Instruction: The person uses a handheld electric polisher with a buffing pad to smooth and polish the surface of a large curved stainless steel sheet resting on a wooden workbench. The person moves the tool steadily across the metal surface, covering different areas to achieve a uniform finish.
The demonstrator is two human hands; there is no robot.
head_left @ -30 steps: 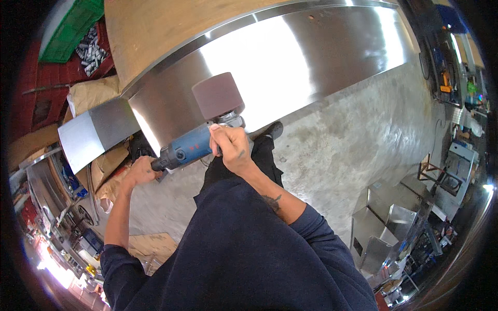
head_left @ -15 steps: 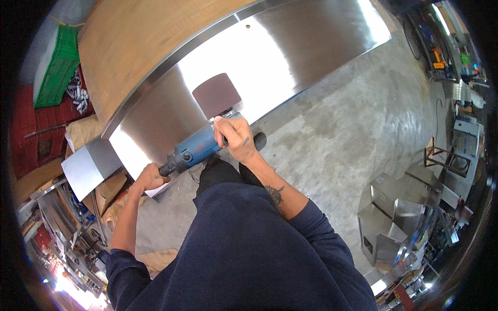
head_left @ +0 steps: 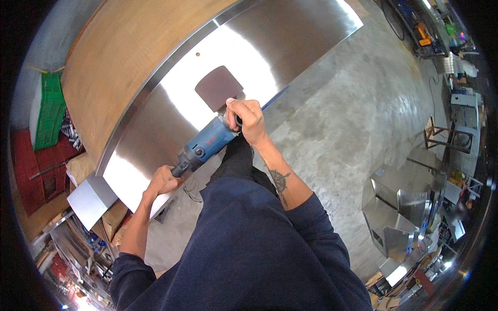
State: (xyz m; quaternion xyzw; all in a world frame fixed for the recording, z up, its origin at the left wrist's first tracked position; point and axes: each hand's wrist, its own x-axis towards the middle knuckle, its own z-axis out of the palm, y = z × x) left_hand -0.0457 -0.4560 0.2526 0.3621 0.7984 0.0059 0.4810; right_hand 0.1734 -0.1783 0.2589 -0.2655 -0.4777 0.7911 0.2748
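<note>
- Steel sheet (head_left: 290,46): large, shiny, lies across the far side, over a wooden board (head_left: 129,57).
- Blue power sander (head_left: 207,145): its dark drum (head_left: 218,87) rests on the sheet.
- Right hand (head_left: 248,120): fingers wrapped around the front handle.
- Left hand (head_left: 162,181): fingers curled tight on the rear grip.

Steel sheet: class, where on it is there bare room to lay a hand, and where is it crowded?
Bare: the steel sheet right of the sanding drum, and its lower-left stretch above the left hand. Crowded: around the drum, blue power tool and right hand.
</note>
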